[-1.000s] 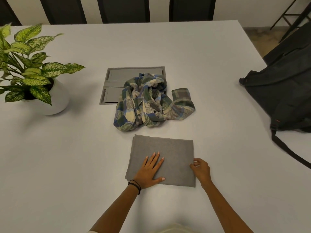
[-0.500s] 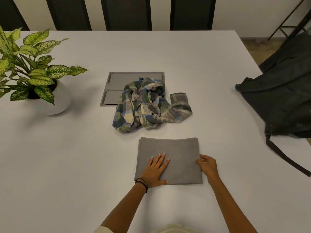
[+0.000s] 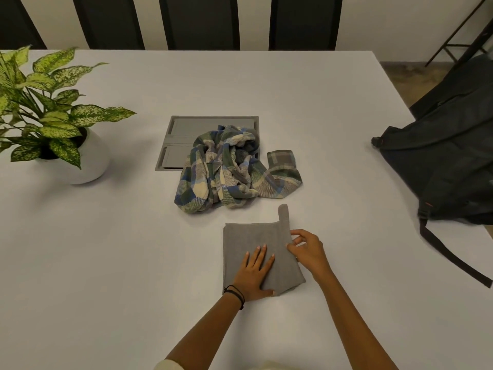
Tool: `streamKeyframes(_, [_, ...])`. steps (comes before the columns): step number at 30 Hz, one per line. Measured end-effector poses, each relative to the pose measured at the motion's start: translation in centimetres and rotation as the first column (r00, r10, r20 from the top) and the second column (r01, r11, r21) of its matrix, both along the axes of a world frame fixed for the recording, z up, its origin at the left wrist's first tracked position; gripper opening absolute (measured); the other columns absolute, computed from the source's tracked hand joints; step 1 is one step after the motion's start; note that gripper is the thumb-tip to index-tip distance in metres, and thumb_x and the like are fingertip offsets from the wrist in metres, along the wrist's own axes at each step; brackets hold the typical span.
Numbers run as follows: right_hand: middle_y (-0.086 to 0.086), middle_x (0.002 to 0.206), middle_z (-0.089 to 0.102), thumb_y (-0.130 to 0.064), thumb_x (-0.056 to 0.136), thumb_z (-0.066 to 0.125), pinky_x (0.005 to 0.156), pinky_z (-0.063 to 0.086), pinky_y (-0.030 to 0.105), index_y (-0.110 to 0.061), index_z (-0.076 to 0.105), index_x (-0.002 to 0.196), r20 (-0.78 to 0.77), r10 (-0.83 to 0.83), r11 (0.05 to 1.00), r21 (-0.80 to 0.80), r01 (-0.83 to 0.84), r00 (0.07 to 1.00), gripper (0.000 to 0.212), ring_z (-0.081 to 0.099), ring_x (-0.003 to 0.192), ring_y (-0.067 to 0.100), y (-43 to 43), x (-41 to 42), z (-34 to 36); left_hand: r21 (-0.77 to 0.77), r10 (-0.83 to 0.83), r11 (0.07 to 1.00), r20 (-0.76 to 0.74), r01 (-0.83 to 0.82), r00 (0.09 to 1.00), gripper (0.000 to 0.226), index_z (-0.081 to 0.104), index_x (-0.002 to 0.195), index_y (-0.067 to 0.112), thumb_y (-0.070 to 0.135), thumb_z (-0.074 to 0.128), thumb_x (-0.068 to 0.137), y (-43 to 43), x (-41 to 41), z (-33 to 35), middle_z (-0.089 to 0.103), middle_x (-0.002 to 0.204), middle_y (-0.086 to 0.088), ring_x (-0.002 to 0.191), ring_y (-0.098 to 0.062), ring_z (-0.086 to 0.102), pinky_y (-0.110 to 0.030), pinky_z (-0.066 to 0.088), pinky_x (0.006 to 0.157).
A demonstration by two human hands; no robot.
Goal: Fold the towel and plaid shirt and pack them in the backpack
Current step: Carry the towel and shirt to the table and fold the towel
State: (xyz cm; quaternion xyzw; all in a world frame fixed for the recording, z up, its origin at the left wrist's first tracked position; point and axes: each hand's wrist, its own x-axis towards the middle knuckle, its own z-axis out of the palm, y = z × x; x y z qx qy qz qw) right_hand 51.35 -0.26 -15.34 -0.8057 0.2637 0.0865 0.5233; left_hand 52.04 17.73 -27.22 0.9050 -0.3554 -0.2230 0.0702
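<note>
A grey towel (image 3: pixel 250 237) lies folded on the white table in front of me. My left hand (image 3: pixel 254 273) presses flat on its near middle. My right hand (image 3: pixel 306 249) pinches the towel's right edge and has it lifted and turned over toward the left; one corner sticks up at the far right. Behind the towel the plaid shirt (image 3: pixel 232 169) lies crumpled in a heap. The dark backpack (image 3: pixel 448 156) rests at the table's right edge, a strap trailing toward me.
A potted plant (image 3: pixel 53 124) in a white pot stands at the left. A grey recessed panel (image 3: pixel 202 134) in the table sits partly under the shirt. Dark chairs line the far side of the table (image 3: pixel 106 249).
My right hand has lifted the towel's right edge and carried it leftward, so the towel now looks narrower. My left hand stays pressed on the towel. The view shifted slightly.
</note>
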Motion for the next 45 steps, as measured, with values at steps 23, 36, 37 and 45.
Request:
streamKeyframes(23, [-0.003, 0.062, 0.054, -0.01, 0.085, 0.059, 0.058, 0.045, 0.019, -0.011, 0.066, 0.097, 0.041, 0.401, 0.913, -0.097, -0.396, 0.915, 0.014, 0.048, 0.055, 0.007, 11.0, 2.0, -2.2, -0.116, 0.389, 0.322, -0.888, -0.939, 0.244, 0.036, 0.062, 0.095, 0.019, 0.049, 0.042, 0.094, 4.2, 4.4, 8.5, 0.066, 0.085, 0.001, 0.078, -0.01, 0.061, -0.02, 0.048, 0.066])
streamKeyframes(36, [0.008, 0.123, 0.057, 0.009, 0.085, 0.051, 0.1, 0.044, 0.033, -0.005, 0.061, 0.114, 0.159, 0.253, 0.958, -0.181, -0.224, 0.954, 0.033, 0.055, 0.114, 0.022, 4.9, -1.0, -6.2, -0.201, 0.678, 0.301, -0.642, -0.932, 0.358, 0.014, 0.064, 0.085, 0.009, 0.023, 0.064, 0.086, 6.2, 4.9, 4.0, 0.064, 0.082, -0.005, 0.076, -0.019, 0.059, -0.037, 0.053, 0.079])
streamKeyframes(37, [0.007, 0.131, 0.052, 0.007, 0.086, 0.052, 0.105, 0.04, 0.03, -0.006, 0.057, 0.12, 0.138, 0.303, 0.94, -0.206, -0.273, 0.943, 0.037, 0.05, 0.12, 0.021, 4.7, -1.4, -6.5, -0.201, 0.692, 0.304, -0.625, -0.931, 0.361, 0.013, 0.063, 0.085, 0.01, 0.023, 0.064, 0.086, 6.2, 4.8, 4.0, 0.063, 0.083, -0.003, 0.076, -0.018, 0.058, -0.035, 0.052, 0.078])
streamKeyframes(45, [-0.009, 0.149, 0.019, -0.001, 0.09, 0.05, 0.104, 0.011, -0.002, -0.012, 0.038, 0.139, 0.075, 0.528, 0.82, -0.304, -0.485, 0.846, 0.052, 0.024, 0.134, 0.005, 4.3, -2.8, -8.5, -0.202, 0.706, 0.307, -0.607, -0.93, 0.365, 0.013, 0.06, 0.079, 0.009, 0.021, 0.065, 0.085, 6.9, 4.7, 3.2, 0.062, 0.082, -0.003, 0.076, -0.019, 0.056, -0.034, 0.05, 0.079])
